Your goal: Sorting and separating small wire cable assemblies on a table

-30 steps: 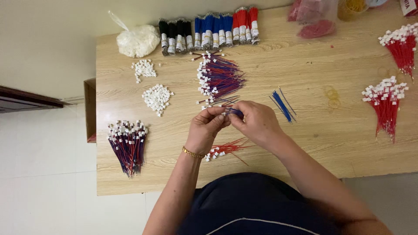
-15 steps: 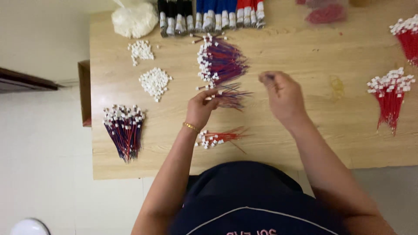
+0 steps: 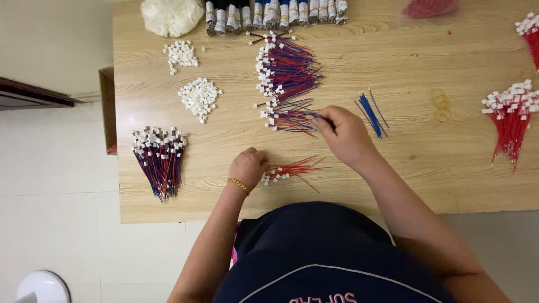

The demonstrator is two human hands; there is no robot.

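The right hand [image 3: 348, 134] pinches the tail ends of a small fan of red and blue wires with white plastic connectors [image 3: 286, 119], lying mid-table. The left hand [image 3: 248, 166] rests loosely curled, grasping nothing, on the light wooden table [image 3: 426, 163] near its front edge, just beside a small bunch of red wires with white connectors [image 3: 292, 169].

Just beyond the fan lies a larger heap of the same red and blue connector wires [image 3: 286, 70]. A few loose blue wires [image 3: 370, 109] lie right of the right hand. Two piles of loose white connectors [image 3: 199, 96] sit toward the left edge, with a tied bundle of red and blue wires [image 3: 160, 157] near the front left corner. Red wire bundles [image 3: 511, 120] lie by the right edge. Rolls of wire [image 3: 275, 11] and a white bag [image 3: 171, 15] line the far edge. Pale floor tiles [image 3: 56, 213] surround the table.
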